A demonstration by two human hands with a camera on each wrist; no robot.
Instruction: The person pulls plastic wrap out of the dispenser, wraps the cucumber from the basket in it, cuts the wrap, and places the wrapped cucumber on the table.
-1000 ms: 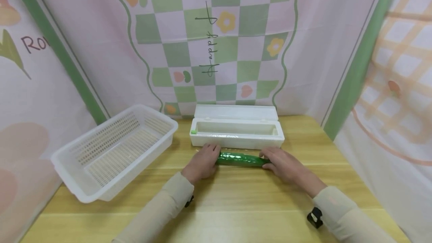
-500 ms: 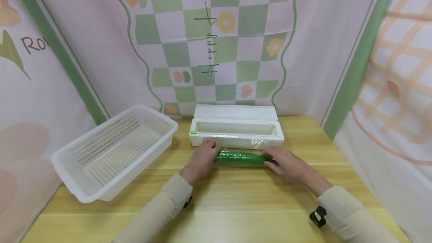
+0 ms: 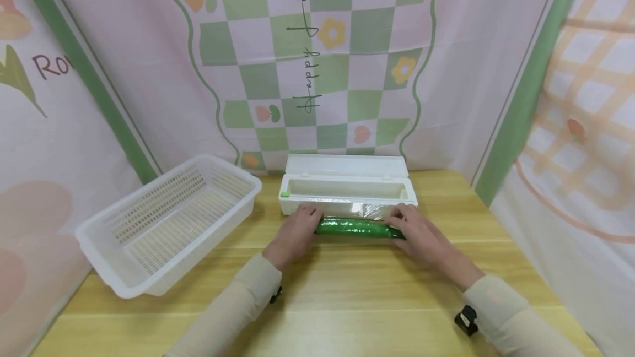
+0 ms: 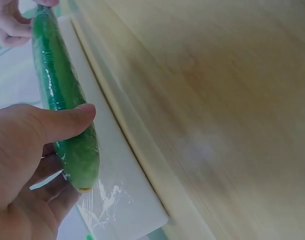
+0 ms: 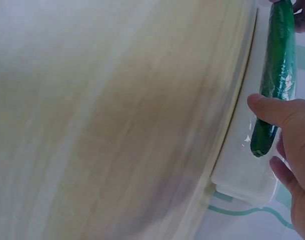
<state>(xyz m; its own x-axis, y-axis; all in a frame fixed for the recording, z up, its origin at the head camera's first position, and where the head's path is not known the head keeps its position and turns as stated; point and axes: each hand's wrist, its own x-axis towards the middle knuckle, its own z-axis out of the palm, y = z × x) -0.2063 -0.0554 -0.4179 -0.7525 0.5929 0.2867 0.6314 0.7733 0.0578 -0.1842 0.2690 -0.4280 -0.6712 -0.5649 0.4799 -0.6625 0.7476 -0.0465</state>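
Observation:
A green cucumber (image 3: pixel 358 228) lies crosswise just in front of a white cling film box (image 3: pixel 349 203), whose lid stands up at the back. Clear film (image 4: pixel 110 202) glistens around the cucumber and on the box's front face. My left hand (image 3: pixel 297 233) holds the cucumber's left end, its thumb (image 4: pixel 72 122) laid over the top in the left wrist view. At the other end, my right hand (image 3: pixel 421 238) grips it, the thumb (image 5: pixel 270 107) across it in the right wrist view. Whether the cucumber touches the table is hard to tell.
A white slotted plastic basket (image 3: pixel 168 225) stands at the left of the wooden table (image 3: pixel 357 302). Behind the box hangs a checked fabric backdrop (image 3: pixel 322 70), with more fabric on both sides. A small green piece (image 3: pixel 285 194) sits on the box's left end.
The cucumber has shifted slightly away from me, nearer the box, with both hands following. My right fingers have changed their hold, moving up a little toward the box's front.

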